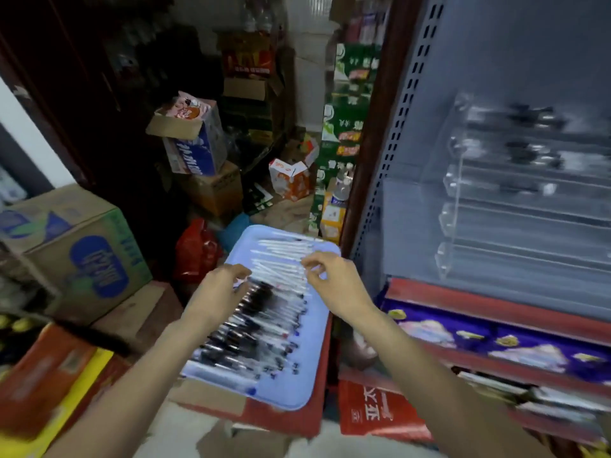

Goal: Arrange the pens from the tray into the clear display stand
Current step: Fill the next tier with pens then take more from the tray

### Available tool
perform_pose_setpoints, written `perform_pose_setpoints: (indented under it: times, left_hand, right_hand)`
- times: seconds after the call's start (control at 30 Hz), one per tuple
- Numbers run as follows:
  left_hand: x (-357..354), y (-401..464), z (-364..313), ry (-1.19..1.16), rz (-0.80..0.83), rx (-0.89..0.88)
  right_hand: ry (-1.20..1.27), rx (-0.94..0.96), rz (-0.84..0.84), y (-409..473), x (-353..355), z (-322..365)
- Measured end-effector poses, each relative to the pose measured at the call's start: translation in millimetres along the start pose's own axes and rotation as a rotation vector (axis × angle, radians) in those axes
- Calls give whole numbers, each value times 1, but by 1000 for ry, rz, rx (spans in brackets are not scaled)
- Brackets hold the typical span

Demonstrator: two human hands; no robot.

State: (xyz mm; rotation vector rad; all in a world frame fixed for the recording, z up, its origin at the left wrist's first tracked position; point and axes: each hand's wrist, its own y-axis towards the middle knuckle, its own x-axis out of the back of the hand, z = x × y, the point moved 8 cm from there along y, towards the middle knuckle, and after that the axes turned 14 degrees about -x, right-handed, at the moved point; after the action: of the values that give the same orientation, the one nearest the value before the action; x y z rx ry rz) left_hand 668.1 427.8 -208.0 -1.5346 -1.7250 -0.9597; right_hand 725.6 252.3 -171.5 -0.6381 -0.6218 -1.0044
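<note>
Both hands are over the blue tray (pixel 281 391), where many pens (pixel 264 312) lie in rows. The left hand (pixel 220 289) has curled fingers on the dark pens; if it grips one I cannot tell. The right hand (pixel 330 279) seems to pinch white pens near the far edge. Better to lift a few together, kept parallel, then lay them in one level of the clear stand (pixel 515 193).
</note>
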Motion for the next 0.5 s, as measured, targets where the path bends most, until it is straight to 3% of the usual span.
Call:
perform_pose_setpoints:
  times: [0.27, 0.5]
  left_hand:
    - [-44, -28, 80, 155, 362, -242]
    - [-63, -30, 99, 130, 371, -326]
  right_hand:
    - [-294, -268, 79, 18, -125, -21]
    - [-352, -388, -34, 42, -140, -42]
